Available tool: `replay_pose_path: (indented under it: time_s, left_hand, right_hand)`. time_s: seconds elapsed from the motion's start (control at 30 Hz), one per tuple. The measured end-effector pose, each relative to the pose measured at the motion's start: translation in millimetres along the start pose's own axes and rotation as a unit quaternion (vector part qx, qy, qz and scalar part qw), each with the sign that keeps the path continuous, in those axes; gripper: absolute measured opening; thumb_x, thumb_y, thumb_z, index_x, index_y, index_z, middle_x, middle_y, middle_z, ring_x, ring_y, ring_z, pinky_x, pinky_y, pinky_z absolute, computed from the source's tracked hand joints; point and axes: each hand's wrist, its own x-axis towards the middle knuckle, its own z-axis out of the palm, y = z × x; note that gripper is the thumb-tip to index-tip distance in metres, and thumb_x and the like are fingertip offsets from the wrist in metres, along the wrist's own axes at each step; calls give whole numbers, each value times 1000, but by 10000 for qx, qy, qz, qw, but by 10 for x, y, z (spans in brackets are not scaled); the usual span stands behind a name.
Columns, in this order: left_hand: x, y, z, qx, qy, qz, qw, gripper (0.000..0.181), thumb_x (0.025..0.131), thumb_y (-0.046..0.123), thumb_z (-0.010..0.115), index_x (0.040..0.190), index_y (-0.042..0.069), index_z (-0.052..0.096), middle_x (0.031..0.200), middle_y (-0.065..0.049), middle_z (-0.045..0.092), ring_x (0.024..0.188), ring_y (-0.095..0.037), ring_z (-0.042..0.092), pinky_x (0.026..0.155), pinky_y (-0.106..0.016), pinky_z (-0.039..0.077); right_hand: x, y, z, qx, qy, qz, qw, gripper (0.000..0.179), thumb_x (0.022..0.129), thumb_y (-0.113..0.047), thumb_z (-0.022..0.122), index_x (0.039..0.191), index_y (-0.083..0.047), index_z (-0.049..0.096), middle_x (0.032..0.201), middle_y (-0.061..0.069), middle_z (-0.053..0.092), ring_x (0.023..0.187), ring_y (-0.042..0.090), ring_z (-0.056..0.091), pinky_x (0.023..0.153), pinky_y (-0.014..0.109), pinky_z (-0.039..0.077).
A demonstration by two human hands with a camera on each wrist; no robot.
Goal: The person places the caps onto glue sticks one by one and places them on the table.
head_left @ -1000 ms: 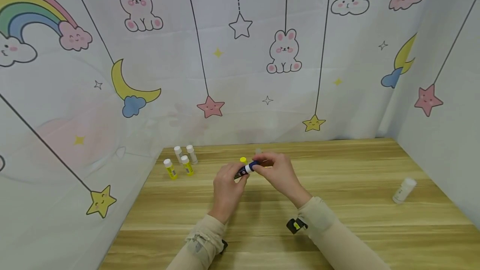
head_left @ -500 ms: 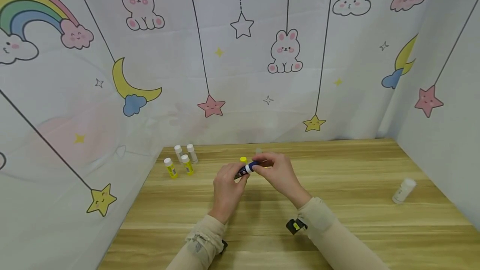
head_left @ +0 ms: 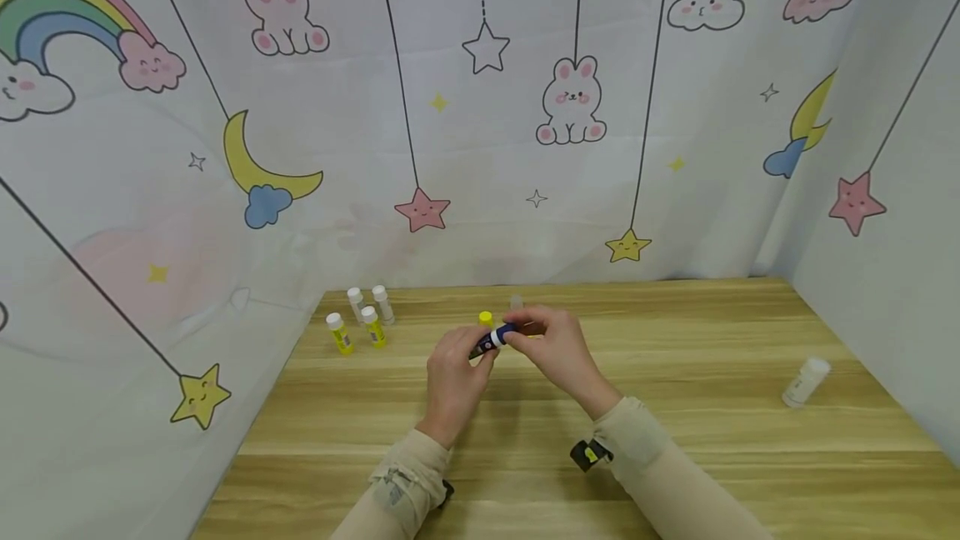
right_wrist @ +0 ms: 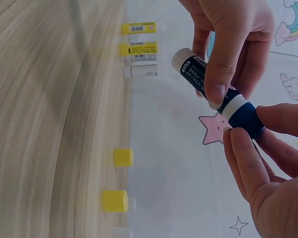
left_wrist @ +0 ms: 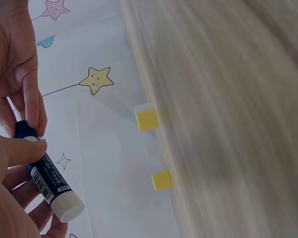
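In the head view, a dark navy glue stick [head_left: 486, 345] is held at a tilt above the table between both hands. My left hand [head_left: 454, 382] grips its labelled body, thumb along the side, as the right wrist view shows. On the blue cap [right_wrist: 246, 120], the fingertips and thumb of my right hand [head_left: 561, 352] pinch from the other end. A white band [right_wrist: 232, 107] shows between cap and label. The white base [left_wrist: 68, 207] points away from the right hand. Behind the hands stands a yellow cap [head_left: 486, 319]; a second yellow cap [right_wrist: 114, 201] shows in the right wrist view.
Several white-capped glue sticks stand at the back left, among them a yellow one [head_left: 341, 335] and a white one [head_left: 383, 307]. A white tube [head_left: 806, 382] stands on the right of the wooden table [head_left: 675, 440]. A printed curtain [head_left: 480, 148] borders the back.
Both hands keep the same hold on the glue stick and its cap, with hardly any movement. The head view has shifted slightly.
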Motion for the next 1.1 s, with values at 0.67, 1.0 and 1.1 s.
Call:
replay_pose_path:
  time_s: [0.67,1.0,1.1]
  left_hand:
    - [-3,54,-9,24,35,64,10000,28,78,7,88,103,9,75,96,-1,72,84,-15,65,71,-33,55]
    - [-6,70,-10,80,-38,57,9999,26,79,8,87,102,9,75,96,-1,72,86,-16,65,73,-33,55]
    - [-7,72,-10,103,-16,113,9999,27,79,8,87,102,8,75,95,-1,72,86,-17,66,74,-34,56]
  right_hand:
    - [-37,-8,14,-59,9,120,9999,21,87,-14,81,106,-23,78,98,-5,73,89,15,71,70,32,59]
    - [-59,-14,26,-84,27,98,9999,22,87,-13,81,107,-23,78,101,-4,72,89,16,71,70,32,59]
    - [-65,-11,23,-57,-2,117,9999,22,87,-13,80,107,-23,78,101,-4,71,89,16,71,70,32,59]
